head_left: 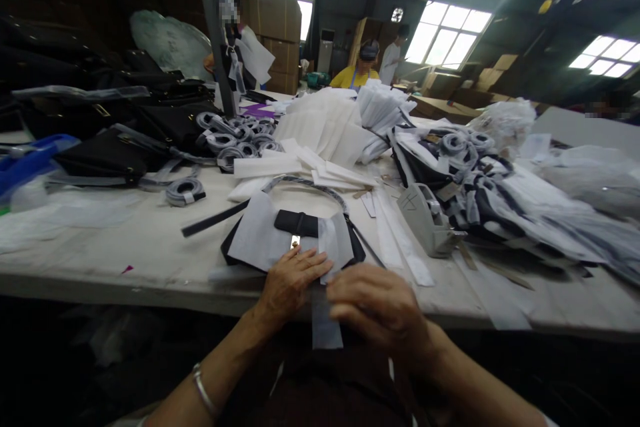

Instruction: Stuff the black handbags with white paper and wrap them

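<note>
where the left hand [294, 278] rests, sheeting [256, 232] covers a handbag [311, 225], contents hidden

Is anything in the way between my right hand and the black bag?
Only thin material: a pale sheet on the black bag and a translucent strip by your right hand. Your left hand rests on the sheet; nothing bulky visibly blocks the way.

Left grip [289, 282] flat, right grip [383, 301] curled, blurred
</note>
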### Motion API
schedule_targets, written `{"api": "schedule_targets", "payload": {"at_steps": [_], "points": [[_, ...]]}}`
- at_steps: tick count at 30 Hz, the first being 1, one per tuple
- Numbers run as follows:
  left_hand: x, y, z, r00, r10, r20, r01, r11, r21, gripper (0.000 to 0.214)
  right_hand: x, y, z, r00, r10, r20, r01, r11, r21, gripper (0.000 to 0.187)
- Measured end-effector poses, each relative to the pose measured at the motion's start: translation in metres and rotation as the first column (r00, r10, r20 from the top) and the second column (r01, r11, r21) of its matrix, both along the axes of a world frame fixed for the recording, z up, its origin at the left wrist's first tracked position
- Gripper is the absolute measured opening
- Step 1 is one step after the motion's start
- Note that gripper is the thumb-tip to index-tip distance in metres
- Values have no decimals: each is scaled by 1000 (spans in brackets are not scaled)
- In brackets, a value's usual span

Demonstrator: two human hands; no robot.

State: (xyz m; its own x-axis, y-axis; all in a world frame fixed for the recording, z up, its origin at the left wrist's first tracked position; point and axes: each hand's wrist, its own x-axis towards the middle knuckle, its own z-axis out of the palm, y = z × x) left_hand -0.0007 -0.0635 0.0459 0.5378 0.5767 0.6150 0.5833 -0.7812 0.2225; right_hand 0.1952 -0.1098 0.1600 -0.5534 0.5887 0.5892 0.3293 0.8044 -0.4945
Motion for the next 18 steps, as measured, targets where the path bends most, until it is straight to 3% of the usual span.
{"api": "schedule_targets", "payload": {"at_steps": [2,4,6,8,11,14,18], "points": [[0,0,-1,1000,11,2,-11,1000,13,35,-7,23,19,995,-76,-58,71,994,-80,10],[0,1,-2,1000,11,6,-11,1000,18,36,-9,47,12,991,-125,-54,114,977,-178,13],[0,1,-3,1000,0,3,0,1000,23,39,-7,66,-15,981,-191,-35,171,932,-318,17],[0,1,-3,1000,-6,3,6,1000,24,41,1,76,-50,949,-308,-67,234,831,-505,24],[1,1,-2,1000,-12,27,12,1000,-2,42,16,78,-87,922,-374,-102,242,760,-603,28],[0,1,-1,998,-12,64,14,999,-33,44,25,74,-94,923,-364,-128,218,765,-606,24],[-1,0,0,990,-29,139,41,996,-82,42,30,68,-85,958,-265,-112,186,867,-462,15]]}}
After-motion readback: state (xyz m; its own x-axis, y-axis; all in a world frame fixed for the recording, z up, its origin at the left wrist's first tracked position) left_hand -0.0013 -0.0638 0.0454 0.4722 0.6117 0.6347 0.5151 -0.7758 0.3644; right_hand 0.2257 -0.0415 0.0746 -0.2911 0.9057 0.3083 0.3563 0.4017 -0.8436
